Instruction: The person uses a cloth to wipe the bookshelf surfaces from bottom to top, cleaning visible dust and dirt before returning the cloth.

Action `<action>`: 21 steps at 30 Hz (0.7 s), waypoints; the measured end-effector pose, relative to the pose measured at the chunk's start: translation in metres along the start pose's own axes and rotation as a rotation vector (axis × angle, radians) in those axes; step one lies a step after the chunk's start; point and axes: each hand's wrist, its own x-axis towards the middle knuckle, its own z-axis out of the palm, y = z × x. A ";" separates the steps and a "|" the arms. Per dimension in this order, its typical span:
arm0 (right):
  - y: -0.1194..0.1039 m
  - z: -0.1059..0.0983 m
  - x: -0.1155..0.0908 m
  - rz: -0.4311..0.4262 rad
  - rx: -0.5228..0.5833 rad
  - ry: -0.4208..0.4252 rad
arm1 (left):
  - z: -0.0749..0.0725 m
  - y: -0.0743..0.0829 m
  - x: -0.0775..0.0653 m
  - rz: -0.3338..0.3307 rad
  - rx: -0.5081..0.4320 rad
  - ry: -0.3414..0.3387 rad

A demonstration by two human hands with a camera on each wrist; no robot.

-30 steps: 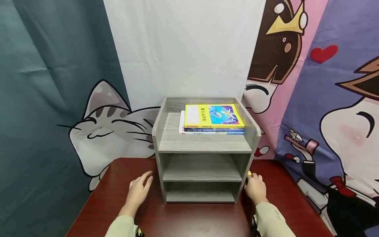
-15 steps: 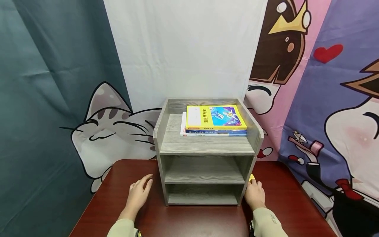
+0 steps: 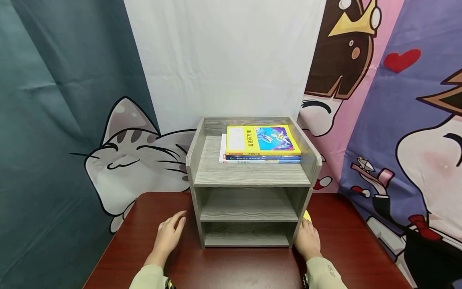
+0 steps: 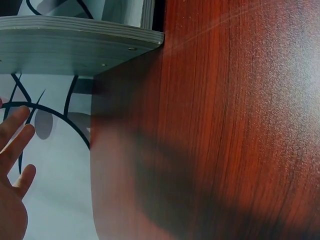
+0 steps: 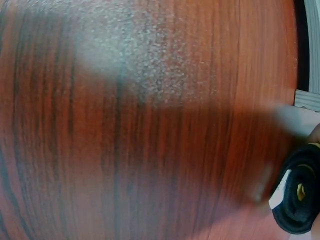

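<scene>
My left hand (image 3: 168, 236) hovers beside the left side of a grey wood-grain shelf (image 3: 249, 176), fingers spread and relaxed, holding nothing. In the left wrist view its fingers (image 4: 16, 145) show at the left edge. On the shelf's other side, my right hand (image 3: 308, 240) grips a black rolled-up thing (image 5: 296, 192) with a yellow centre and a white tag. Only a yellow bit of the roll (image 3: 307, 216) shows past the fingers in the head view. The hand hides most of it, so I cannot tell its kind.
A yellow book (image 3: 240, 140) lies on top of a blue and a white one, on the shelf's upper board. Two lower compartments face me. The shelf stands on a dark red table (image 3: 238, 271), with a printed cartoon curtain (image 3: 223, 60) behind it.
My right hand has shifted slightly left, closer to the shelf's side, with the roll still in its grip. The left hand has hardly moved. The books and shelf stay in place.
</scene>
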 end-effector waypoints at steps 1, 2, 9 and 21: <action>0.000 0.000 -0.001 0.001 0.009 -0.008 | 0.000 -0.001 -0.001 -0.003 0.002 -0.001; 0.001 0.001 -0.002 0.001 0.016 -0.022 | 0.001 -0.002 -0.001 -0.007 0.002 -0.003; 0.004 -0.001 -0.004 0.020 0.048 -0.214 | 0.001 -0.005 -0.002 -0.028 0.014 -0.037; 0.024 -0.034 0.011 -0.082 0.163 -0.412 | -0.009 -0.034 0.000 -0.158 0.152 -0.288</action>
